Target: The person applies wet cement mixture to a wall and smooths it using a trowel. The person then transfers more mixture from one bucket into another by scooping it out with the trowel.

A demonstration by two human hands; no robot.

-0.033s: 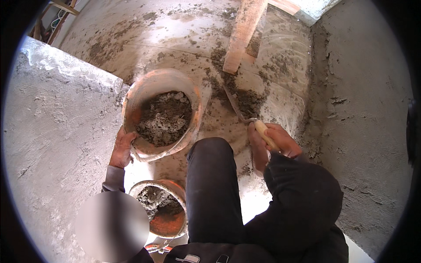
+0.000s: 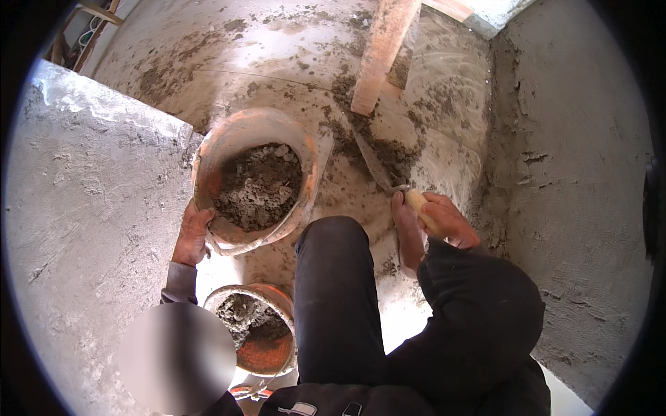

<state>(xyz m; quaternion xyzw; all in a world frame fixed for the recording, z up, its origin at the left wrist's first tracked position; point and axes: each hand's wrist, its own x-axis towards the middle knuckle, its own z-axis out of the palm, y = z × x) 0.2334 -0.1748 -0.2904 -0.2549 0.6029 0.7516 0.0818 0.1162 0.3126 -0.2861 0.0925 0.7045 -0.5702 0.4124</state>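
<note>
My left hand [image 2: 191, 234] grips the near left rim of a dirty orange bucket [image 2: 205, 177], which is tilted so its mouth faces me. Grey-brown mortar [image 2: 258, 191] lies in clumps inside it. On the right, my right hand [image 2: 447, 220] is closed round the pale wooden handle of a trowel [image 2: 374, 163]. The trowel's blade points away and to the left, low over a dark patch of mortar [image 2: 397, 158] on the floor. I cannot tell whether the blade touches the floor.
Closer to me stands a second orange bucket [image 2: 267, 352], with mortar in it. A wooden board [image 2: 378, 62] stands beyond the trowel. Plastered walls rise at left [image 2: 97, 208] and right [image 2: 583, 194]. Mortar crumbs litter the floor [image 2: 277, 45]. My knee [image 2: 335, 256] is between both hands.
The trowel blade has turned slightly and shows more of its face. Its handle has shifted a little to the right. My left hand and the bucket are almost unmoved.
</note>
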